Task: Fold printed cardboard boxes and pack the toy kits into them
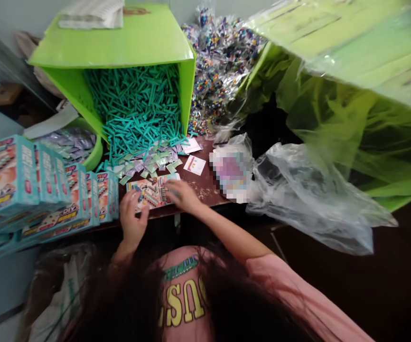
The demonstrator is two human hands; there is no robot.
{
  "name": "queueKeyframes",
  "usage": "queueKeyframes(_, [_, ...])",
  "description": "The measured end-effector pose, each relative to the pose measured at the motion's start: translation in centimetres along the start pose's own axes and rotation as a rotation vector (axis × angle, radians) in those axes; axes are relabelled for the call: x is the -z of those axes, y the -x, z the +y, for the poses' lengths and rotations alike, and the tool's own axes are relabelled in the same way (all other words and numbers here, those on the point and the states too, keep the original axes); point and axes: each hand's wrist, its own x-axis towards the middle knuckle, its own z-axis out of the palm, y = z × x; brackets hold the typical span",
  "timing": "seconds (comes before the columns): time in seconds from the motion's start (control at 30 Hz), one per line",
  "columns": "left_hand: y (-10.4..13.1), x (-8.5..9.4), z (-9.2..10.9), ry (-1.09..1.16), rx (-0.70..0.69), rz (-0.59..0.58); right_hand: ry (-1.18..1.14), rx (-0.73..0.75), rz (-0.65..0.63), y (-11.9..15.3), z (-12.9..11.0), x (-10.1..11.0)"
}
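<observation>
A printed cardboard box (153, 192) with a colourful picture face lies at the table's front edge, between my two hands. My left hand (133, 218) curls round its left end, the thumb apart from the fingers at the near side. Over the right end of the box lie the bent fingers of my right hand (183, 194), partly covering its print. Just behind the box are small pale green and lilac sachets (155, 161) in a loose heap. Printed cards (194, 165) lie to the right of them.
A tipped green bin (187, 90) spills teal sticks (137, 104). Stacked teal boxes (45, 190) stand left, before a green basket (98, 154) of sachets. Bags of coloured beads (216, 71) are piled behind. Clear plastic bags (308, 190) and a lined green container (333, 104) are right.
</observation>
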Motion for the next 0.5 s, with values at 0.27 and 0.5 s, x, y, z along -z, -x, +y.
queueKeyframes(0.27, [1.5,-8.1,1.4,-0.347,-0.136,-0.468,0.369,-0.134,-0.074,10.7,8.7,2.4])
queueKeyframes(0.5, [-1.6,-3.4,2.2,-0.011,-0.144,-0.237,0.227,-0.046,-0.025,14.7,6.6,2.8])
